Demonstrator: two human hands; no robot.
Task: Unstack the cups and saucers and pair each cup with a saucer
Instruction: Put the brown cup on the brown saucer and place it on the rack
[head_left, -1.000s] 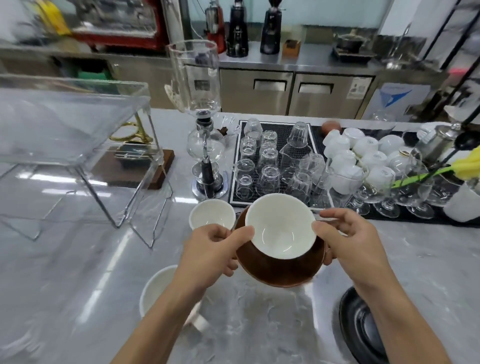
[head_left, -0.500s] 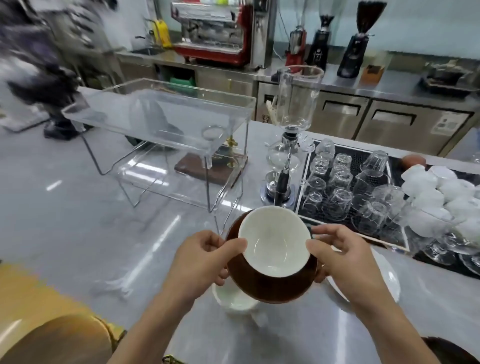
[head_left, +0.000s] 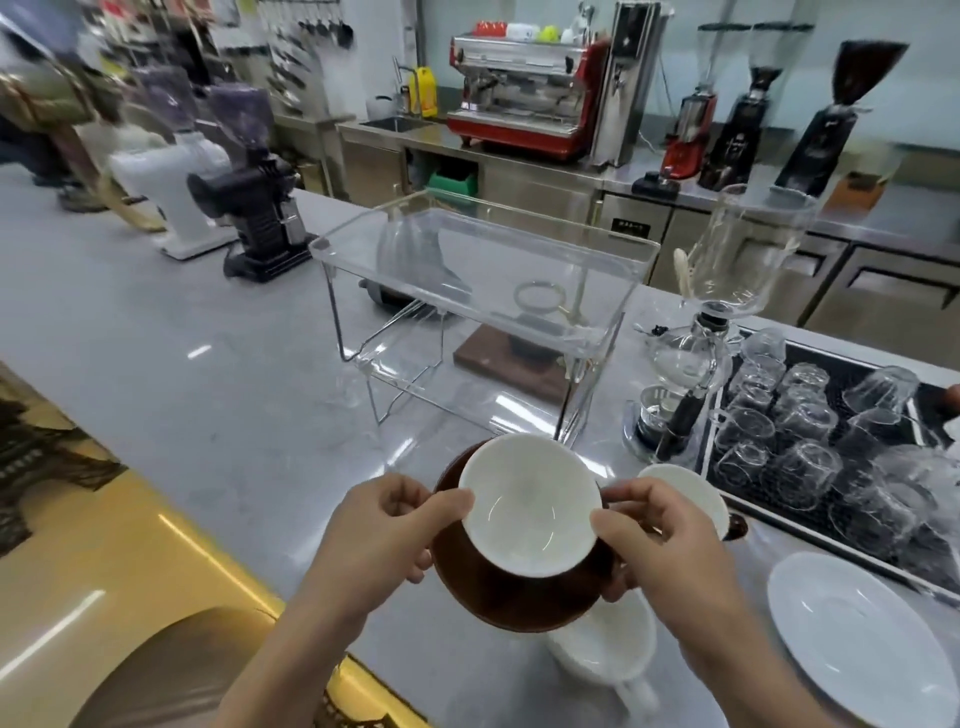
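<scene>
At lower centre, our left hand (head_left: 382, 535) and right hand (head_left: 660, 545) grip a brown saucer (head_left: 511, 592) carrying a white cup (head_left: 530, 506) above the desk (head_left: 208, 415); a white saucer (head_left: 857, 639) lies lower right.

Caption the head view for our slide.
Both hands, left hand and right hand, hold a brown-and-white cup above the counter.

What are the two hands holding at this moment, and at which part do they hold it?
Both hold the brown saucer carrying a white cup: the left hand grips its left rim, the right hand its right rim.
</scene>
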